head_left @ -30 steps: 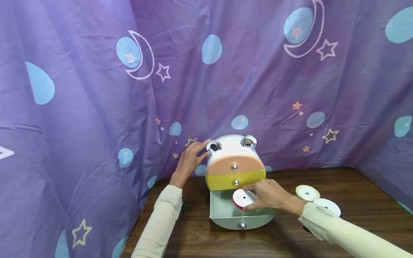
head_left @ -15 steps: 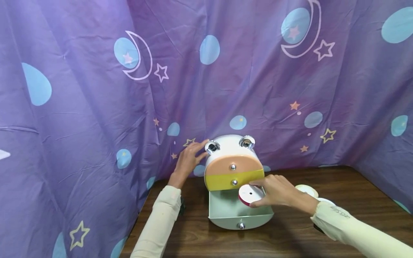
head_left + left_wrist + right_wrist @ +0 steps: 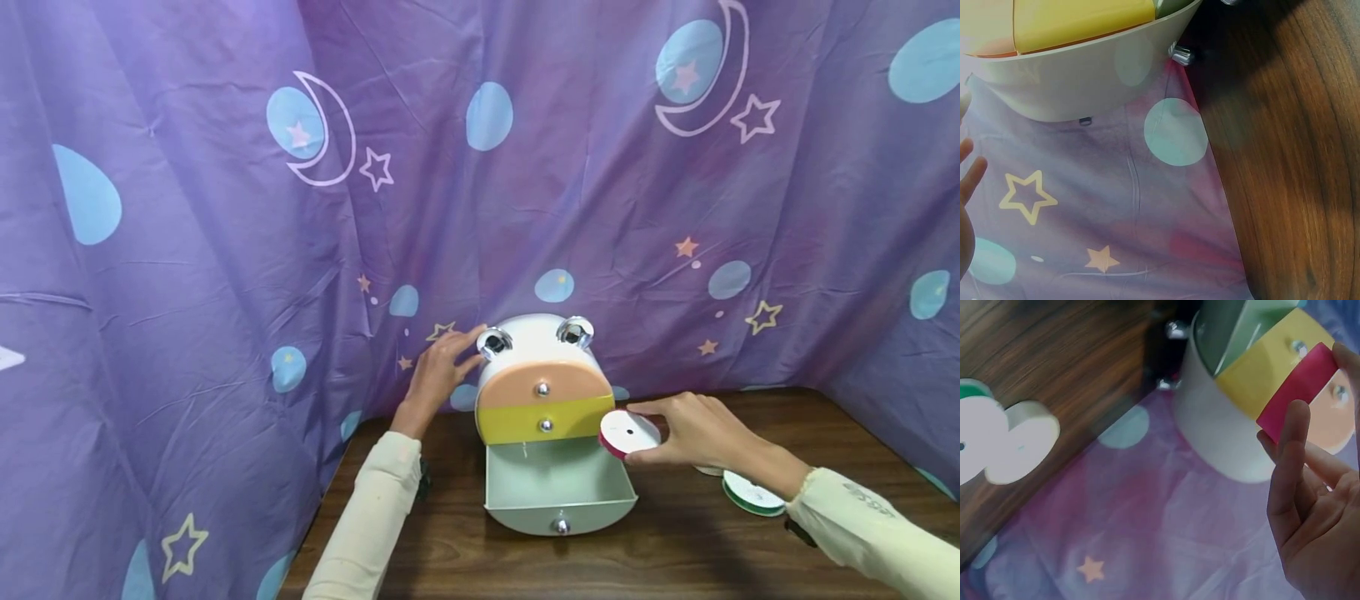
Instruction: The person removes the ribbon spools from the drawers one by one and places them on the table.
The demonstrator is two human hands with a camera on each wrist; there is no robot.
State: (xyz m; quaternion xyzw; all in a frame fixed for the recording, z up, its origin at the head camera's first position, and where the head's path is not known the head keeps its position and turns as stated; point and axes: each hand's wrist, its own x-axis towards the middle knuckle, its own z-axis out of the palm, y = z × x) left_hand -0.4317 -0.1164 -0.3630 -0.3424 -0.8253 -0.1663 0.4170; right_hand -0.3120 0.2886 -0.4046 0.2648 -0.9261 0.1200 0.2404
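Note:
A small white frog-shaped drawer cabinet [image 3: 536,333] with silver eyes stands on the table, its pale green bottom drawer [image 3: 551,483] pulled out. My left hand [image 3: 437,371] touches the cabinet's upper left side beside one eye, fingers fairly straight; in the left wrist view only some of its fingers [image 3: 971,178] show at the edge. My right hand [image 3: 701,432] pinches a ribbon spool [image 3: 628,432] by its rim, in the air right of the cabinet. The spool has white faces, and its pink ribbon [image 3: 1300,387] shows in the right wrist view.
On the table's right lie a green ribbon spool [image 3: 752,493] and a pale cream spool [image 3: 1025,444], partly hidden in the head view. Behind the wooden table [image 3: 465,567] hangs a purple curtain [image 3: 420,208]. Dark green things show beside the left wrist, too hidden to name.
My right hand has drawn the pink ribbon spool out from over the bottom drawer, to the right and slightly up. The left hand stays by the cabinet's eye.

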